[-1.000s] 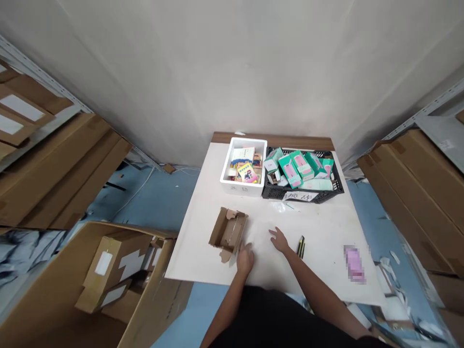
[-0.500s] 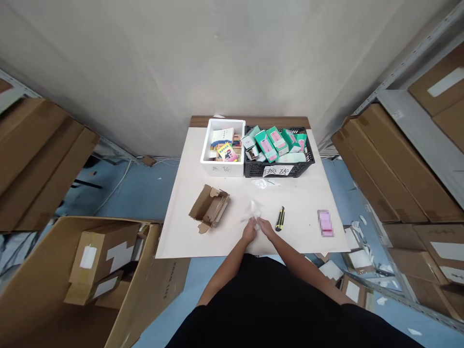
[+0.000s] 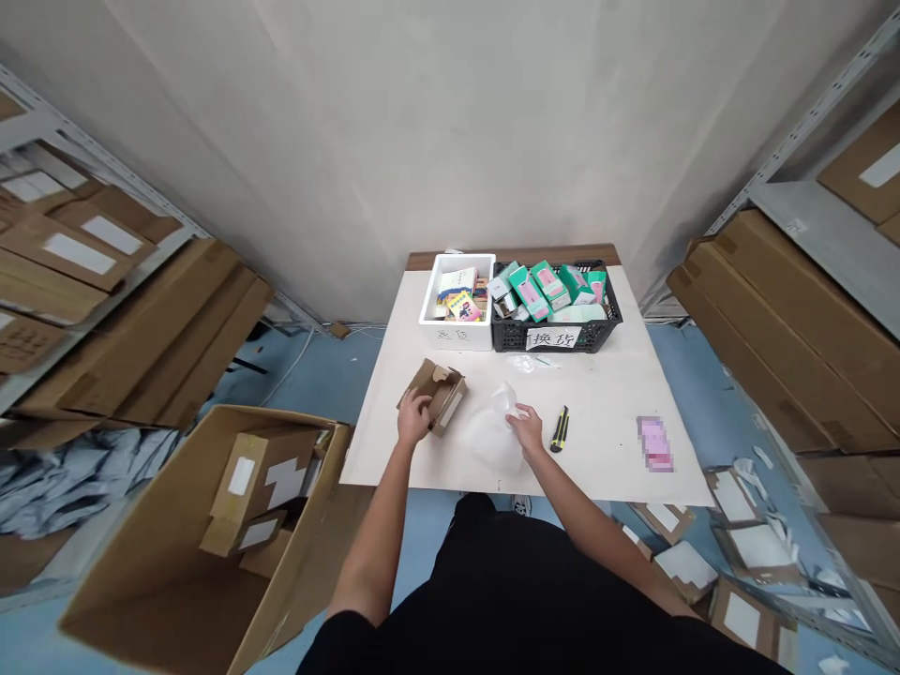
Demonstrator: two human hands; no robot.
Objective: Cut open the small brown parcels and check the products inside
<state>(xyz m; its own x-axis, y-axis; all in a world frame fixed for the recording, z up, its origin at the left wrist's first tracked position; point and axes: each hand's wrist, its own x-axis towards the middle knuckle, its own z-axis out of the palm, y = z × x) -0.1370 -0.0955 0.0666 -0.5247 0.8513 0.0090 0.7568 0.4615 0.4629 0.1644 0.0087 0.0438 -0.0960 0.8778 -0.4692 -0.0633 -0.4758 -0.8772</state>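
While the right hand (image 3: pixel 527 429) is pinching white plastic film (image 3: pixel 490 441), left hand (image 3: pixel 413 418) touching open brown cardboard box (image 3: pixel 447 407), grip unclear, black-yellow cutter (image 3: pixel 560 429) lying nearby

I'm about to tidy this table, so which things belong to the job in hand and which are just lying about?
Likely in the job:
Small open box, left hand at its edge
Thin white plastic, held in the right hand

Likely lying about:
Cutter, untouched
Pink item, blurred out
White tub of books
Black crate of green boxes

An open carton (image 3: pixel 442 397) sits beside filmy plastic (image 3: pixel 490 437).
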